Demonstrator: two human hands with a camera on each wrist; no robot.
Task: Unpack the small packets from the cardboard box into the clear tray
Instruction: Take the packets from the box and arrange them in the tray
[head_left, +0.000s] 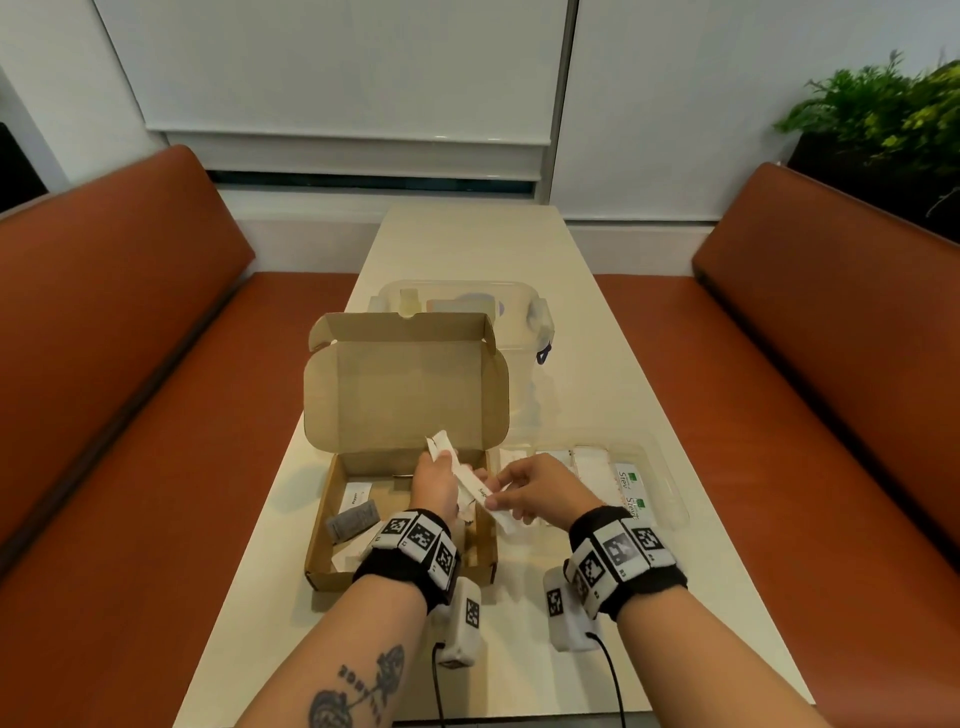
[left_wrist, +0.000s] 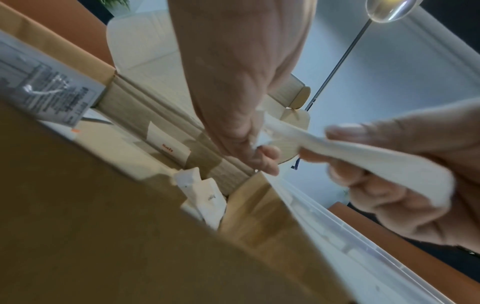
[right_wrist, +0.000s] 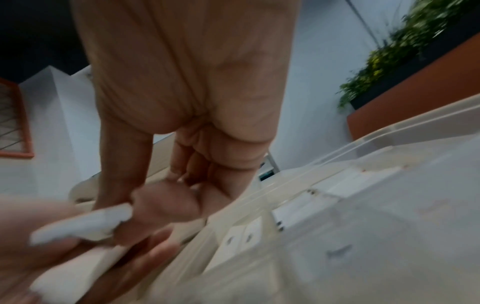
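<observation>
Glossy table (head_left: 597, 395), hands pinching paper packets (head_left: 470, 480)

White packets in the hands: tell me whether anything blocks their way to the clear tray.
Nothing visible does. The left hand and right hand both grip the white packets above the right edge of the cardboard box. The clear tray lies open-topped just right of the box, with packets already in it.

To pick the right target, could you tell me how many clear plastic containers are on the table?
2: the clear tray right of the cardboard box, and a clear tub behind the box's raised flap.
</observation>
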